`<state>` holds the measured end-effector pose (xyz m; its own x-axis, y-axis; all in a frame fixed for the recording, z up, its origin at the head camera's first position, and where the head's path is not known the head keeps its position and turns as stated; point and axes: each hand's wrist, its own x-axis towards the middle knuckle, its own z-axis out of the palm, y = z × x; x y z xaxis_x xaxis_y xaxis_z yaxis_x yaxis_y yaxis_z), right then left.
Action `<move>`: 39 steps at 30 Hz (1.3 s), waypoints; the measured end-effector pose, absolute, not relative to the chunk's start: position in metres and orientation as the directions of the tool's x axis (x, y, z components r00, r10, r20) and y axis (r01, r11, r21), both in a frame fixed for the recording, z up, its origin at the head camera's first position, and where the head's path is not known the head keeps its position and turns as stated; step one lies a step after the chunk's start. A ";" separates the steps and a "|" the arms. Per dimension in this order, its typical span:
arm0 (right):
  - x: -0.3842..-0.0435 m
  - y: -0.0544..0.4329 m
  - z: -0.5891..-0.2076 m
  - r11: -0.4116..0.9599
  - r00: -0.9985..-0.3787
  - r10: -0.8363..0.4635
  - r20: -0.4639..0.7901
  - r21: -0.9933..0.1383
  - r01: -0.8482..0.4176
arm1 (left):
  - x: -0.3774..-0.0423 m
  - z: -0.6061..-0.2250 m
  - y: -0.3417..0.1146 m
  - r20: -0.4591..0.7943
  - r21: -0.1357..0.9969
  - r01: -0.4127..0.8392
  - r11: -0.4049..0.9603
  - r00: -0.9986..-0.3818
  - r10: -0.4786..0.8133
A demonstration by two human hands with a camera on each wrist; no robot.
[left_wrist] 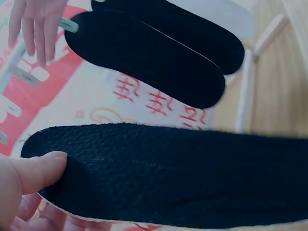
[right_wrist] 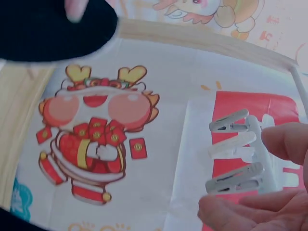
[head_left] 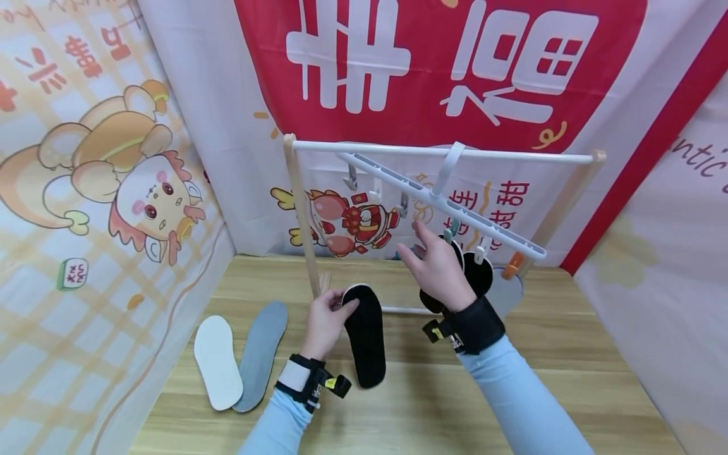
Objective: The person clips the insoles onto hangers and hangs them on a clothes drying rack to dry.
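Observation:
My left hand (head_left: 326, 321) pinches one end of a black insole (head_left: 366, 344) between thumb and fingers; the insole hangs down over the wooden surface. My right hand (head_left: 438, 272) is raised under the white clip hanger (head_left: 387, 174), fingers spread. In the right wrist view its thumb and fingers lie around a grey clip (right_wrist: 236, 178), and contact cannot be told. Two black insoles (left_wrist: 144, 57) hang from clips beside the right hand, partly hidden by it in the head view. A pale grey insole (head_left: 508, 292) hangs from an orange clip (head_left: 513, 265) at the hanger's right end.
The hanger hooks onto a rack's white top bar (head_left: 364, 148), with a wooden post (head_left: 301, 215) at the left. A white insole (head_left: 218, 363) and a grey insole (head_left: 261, 357) lie on the wooden surface (head_left: 421, 404) at left. Printed cloth walls (head_left: 193, 76) enclose the space.

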<state>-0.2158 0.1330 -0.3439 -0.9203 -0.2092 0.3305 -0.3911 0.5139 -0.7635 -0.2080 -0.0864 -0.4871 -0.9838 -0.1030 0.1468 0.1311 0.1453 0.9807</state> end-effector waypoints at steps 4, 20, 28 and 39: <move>-0.234 0.124 -0.338 0.433 -0.952 -0.188 0.240 -0.850 -0.300 | -0.216 -0.460 -0.086 0.190 0.972 0.171 0.163 -0.976 -0.110; -0.260 0.106 -0.336 0.066 -0.979 0.039 0.198 -0.979 -0.195 | -0.236 -0.402 -0.068 0.279 0.932 0.265 0.247 -0.960 -0.023; -0.256 0.102 -0.338 -0.022 -0.963 0.014 0.268 -0.963 -0.268 | -0.240 -0.398 -0.064 0.257 0.935 0.252 0.250 -0.966 0.014; -0.242 0.099 -0.343 -0.108 -0.944 -0.081 0.321 -0.944 -0.312 | -0.239 -0.397 -0.060 0.245 0.941 0.245 0.232 -0.969 0.032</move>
